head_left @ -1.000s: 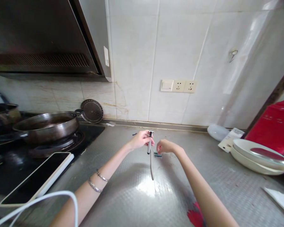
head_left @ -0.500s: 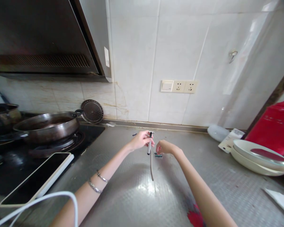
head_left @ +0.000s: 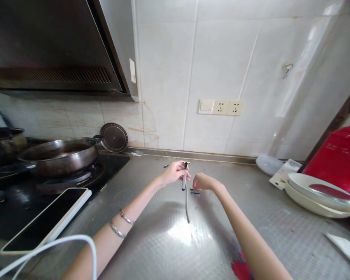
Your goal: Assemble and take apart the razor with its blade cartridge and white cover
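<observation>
My left hand (head_left: 175,172) holds upright what looks like a razor (head_left: 184,181), its handle grey and black, with a narrow crosspiece at the top. Just to the right, my right hand (head_left: 203,181) is closed, fingers curled downward over the counter. By its fingertips lies a small flat teal-and-dark piece (head_left: 195,192), too small to name. Whether the fingers grip anything is hidden. A thin grey-brown cord-like strip (head_left: 187,208) runs along the counter below the razor. Behind the left hand is a small dark stick-like piece (head_left: 166,166).
At left, a steel pan (head_left: 60,155) stands on the black stove, with a phone (head_left: 46,221) at the stove's edge and a white cable (head_left: 76,238) in front. Stacked white dishes (head_left: 317,198) and a red container (head_left: 335,155) are at right. Wall sockets (head_left: 228,107) are behind.
</observation>
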`<state>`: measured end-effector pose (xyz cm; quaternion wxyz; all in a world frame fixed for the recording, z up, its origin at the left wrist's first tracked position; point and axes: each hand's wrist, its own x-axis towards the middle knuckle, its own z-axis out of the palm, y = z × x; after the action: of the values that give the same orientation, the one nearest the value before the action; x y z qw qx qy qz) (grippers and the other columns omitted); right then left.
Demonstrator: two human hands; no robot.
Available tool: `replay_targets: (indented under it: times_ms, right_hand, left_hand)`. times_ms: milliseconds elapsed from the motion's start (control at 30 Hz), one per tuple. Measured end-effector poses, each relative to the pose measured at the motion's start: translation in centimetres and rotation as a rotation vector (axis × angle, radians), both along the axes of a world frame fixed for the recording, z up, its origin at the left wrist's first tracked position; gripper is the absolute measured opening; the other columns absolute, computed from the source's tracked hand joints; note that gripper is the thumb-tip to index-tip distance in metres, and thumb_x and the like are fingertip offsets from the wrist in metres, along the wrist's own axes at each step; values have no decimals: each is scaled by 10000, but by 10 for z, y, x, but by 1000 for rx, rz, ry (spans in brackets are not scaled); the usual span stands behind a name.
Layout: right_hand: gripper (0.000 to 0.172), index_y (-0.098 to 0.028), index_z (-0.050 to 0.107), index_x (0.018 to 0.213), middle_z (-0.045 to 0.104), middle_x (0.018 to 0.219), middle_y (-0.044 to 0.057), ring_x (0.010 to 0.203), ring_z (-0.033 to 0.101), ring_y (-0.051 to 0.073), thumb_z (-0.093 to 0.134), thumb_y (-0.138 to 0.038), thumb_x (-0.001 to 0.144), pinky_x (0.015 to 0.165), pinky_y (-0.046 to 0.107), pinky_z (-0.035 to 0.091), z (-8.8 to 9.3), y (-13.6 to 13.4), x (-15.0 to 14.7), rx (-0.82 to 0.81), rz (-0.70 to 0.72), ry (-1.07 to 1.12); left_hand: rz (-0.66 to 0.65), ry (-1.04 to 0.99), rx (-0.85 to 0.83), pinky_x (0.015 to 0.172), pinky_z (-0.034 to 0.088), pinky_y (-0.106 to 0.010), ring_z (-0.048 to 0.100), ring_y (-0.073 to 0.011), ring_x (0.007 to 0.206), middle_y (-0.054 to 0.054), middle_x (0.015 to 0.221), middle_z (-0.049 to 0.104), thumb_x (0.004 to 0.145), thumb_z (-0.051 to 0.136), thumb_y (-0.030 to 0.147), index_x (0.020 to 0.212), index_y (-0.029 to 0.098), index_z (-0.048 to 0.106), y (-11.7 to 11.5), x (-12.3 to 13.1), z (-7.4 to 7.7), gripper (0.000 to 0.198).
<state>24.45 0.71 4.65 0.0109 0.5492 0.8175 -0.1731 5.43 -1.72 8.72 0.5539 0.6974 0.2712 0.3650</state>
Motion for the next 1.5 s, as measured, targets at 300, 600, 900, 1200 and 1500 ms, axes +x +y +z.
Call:
replay_targets:
  times_ms: [300,600,900,1200,1500]
  right_hand:
    - [212,-176,738,802,712,764,56,675,637,149,607,-170,636,546,171,409,-1,0,-1,28,-12,-10]
    - [235,-140,735,752,699,674,75,599,627,140,538,-122,624,479,168,372,-2,3,0,52,-14,-25]
    - [229,-176,733,731,704,701,51,619,619,135,554,-108,606,514,173,381,-3,2,0,75,-11,16]
    - [232,-148,707,741,686,679,30,626,588,141,491,-155,657,536,196,389,27,-7,11,156,29,207]
    - [205,-137,673,764,661,720,30,658,554,139,526,-274,723,615,239,404,85,-41,10,251,133,560]
  left_hand:
    - [12,2,-6,577,492,-253,647,-158,646,-72,722,645,758,584,221,820,130,483,-1,0,1,149]
    - [9,9,-14,575,498,-276,648,-171,652,-78,726,643,763,568,213,826,131,479,-2,0,1,137]
    - [11,-3,-8,562,497,-257,650,-167,643,-82,731,650,752,589,232,831,129,484,2,-1,-2,167]
    - [100,-4,9,539,480,-240,653,-169,633,-90,783,660,721,624,250,833,124,523,1,-1,3,196]
    - [151,-85,27,547,489,-257,642,-155,587,-74,794,669,686,664,295,868,125,545,0,-1,8,276]
